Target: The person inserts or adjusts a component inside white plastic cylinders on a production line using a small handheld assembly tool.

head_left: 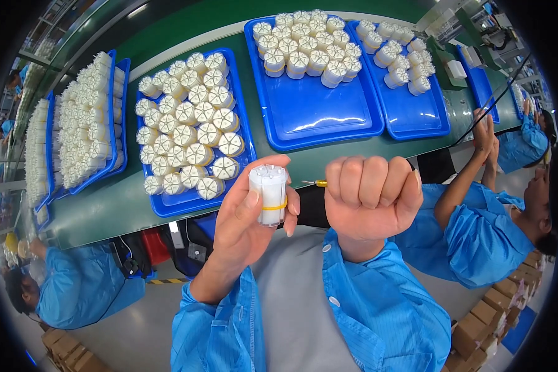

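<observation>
Upright between the thumb and fingers of my left hand (239, 217) is a white cylindrical bundle (270, 193). A yellow band runs round its lower half, and its top is divided into wedge-like segments. My right hand (372, 198) is closed in a fist beside it, knuckles up. From the thumbless side of that fist a small screwdriver (320, 183) sticks out, with a yellow handle part and a thin metal shaft aimed left at the bundle. Its tip is apart from the bundle. The rest of its handle is hidden inside the fist.
On the green bench (279, 162), a blue tray (245, 133) of similar bundles lies at left, with two part-filled blue trays (319, 118) beyond. Stacked trays (119, 115) stand far left. Co-workers in blue sit left and right (471, 232). A black cable (499, 96) hangs at right.
</observation>
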The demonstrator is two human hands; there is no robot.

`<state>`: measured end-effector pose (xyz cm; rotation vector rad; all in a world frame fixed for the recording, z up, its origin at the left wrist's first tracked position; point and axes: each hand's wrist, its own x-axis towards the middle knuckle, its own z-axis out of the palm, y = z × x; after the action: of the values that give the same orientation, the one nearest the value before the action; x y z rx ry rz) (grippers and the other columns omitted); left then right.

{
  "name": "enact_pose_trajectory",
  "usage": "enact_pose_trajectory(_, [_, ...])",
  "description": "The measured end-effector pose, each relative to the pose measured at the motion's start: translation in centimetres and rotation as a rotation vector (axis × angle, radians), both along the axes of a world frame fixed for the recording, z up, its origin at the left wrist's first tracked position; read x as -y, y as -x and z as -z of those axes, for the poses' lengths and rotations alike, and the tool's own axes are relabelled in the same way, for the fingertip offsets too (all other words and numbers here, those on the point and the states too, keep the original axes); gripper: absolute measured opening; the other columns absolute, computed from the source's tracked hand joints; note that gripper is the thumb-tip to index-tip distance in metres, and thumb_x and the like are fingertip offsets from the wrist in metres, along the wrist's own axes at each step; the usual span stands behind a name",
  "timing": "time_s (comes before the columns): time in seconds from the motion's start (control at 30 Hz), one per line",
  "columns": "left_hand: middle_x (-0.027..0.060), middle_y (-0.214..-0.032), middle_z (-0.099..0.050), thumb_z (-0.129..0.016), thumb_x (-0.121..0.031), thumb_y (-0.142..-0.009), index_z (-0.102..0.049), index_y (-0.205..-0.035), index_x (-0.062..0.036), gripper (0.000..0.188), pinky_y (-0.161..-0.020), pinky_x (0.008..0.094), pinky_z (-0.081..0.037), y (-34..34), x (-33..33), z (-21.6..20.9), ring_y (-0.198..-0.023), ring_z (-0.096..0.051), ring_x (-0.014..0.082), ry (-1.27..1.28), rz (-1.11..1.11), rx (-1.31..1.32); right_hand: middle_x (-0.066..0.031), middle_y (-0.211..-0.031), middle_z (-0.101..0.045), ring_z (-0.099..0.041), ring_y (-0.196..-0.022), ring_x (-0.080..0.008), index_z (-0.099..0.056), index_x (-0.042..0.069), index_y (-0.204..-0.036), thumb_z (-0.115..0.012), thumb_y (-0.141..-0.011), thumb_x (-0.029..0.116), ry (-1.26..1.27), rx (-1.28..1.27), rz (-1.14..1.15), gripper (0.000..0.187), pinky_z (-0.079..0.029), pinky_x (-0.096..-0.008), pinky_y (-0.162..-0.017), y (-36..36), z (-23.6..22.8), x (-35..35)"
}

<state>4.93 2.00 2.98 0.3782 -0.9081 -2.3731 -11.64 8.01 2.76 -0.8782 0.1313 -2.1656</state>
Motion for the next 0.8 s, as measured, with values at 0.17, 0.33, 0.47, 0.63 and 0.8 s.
enact_pose_trajectory(0.17, [0.0151,-0.115,-0.053,-0.051,-0.036,-0.098,-0.036,-0.14,0.0025,0.059,-0.065,0.0325,-0.05,0.2,-0.3,-0.5,-0.091,-0.06,0.0225,-0.056,0.01,0.036,0.0008,-0.058,-0.038,-0.029,-0.051,-0.0136,-0.036,0.013,-0.068,-0.035,-0.104,0.039,0.011,-0.005,0.002,0.044,-0.027,-0.0326,-0.054,0.0,-0.1,0.0])
enact_pose_trajectory(0.33, [0.0152,-0.113,-0.054,-0.053,-0.034,-0.097,-0.037,-0.141,0.0014,0.058,-0.063,0.03,-0.05,0.3,-0.3,-0.4,-0.088,-0.059,0.0205,-0.068,0.029,0.056,0.0014,-0.054,-0.036,-0.029,-0.046,-0.012,-0.032,0.015,-0.065,-0.032,-0.104,0.037,-0.011,-0.037,0.039,0.045,-0.027,-0.03,-0.049,-0.5,-1.0,0.2])
enact_pose_trajectory(0.47, [0.0139,-0.112,-0.055,-0.057,-0.03,-0.095,-0.037,-0.141,0.0007,0.058,-0.06,0.0268,-0.047,0.1,-0.4,-0.2,-0.084,-0.058,0.0169,-0.014,0.072,0.102,0.0015,-0.054,-0.036,-0.029,-0.045,-0.0118,-0.032,0.015,-0.065,-0.033,-0.104,0.038,0.001,-0.025,0.023,0.045,-0.027,-0.0299,-0.048,-0.7,-1.0,0.4])
enact_pose_trajectory(0.63, [0.0132,-0.111,-0.055,-0.058,-0.029,-0.095,-0.038,-0.141,0.0009,0.059,-0.059,0.0256,-0.045,0.1,-0.4,0.0,-0.081,-0.057,0.0153,-0.027,0.099,0.1,0.0006,-0.059,-0.038,-0.028,-0.052,-0.0139,-0.036,0.012,-0.069,-0.035,-0.104,0.038,0.068,0.027,-0.077,0.044,-0.029,-0.0329,-0.055,-0.8,-0.6,0.4])
enact_pose_trajectory(0.8, [0.0123,-0.109,-0.056,-0.058,-0.028,-0.095,-0.038,-0.141,0.0017,0.059,-0.059,0.0239,-0.042,0.1,-0.4,-0.1,-0.08,-0.056,0.0137,0.003,0.084,0.118,0.0006,-0.059,-0.038,-0.027,-0.052,-0.0138,-0.036,0.012,-0.068,-0.035,-0.104,0.038,0.06,0.028,-0.102,0.044,-0.028,-0.0325,-0.054,-0.7,-0.7,0.5])
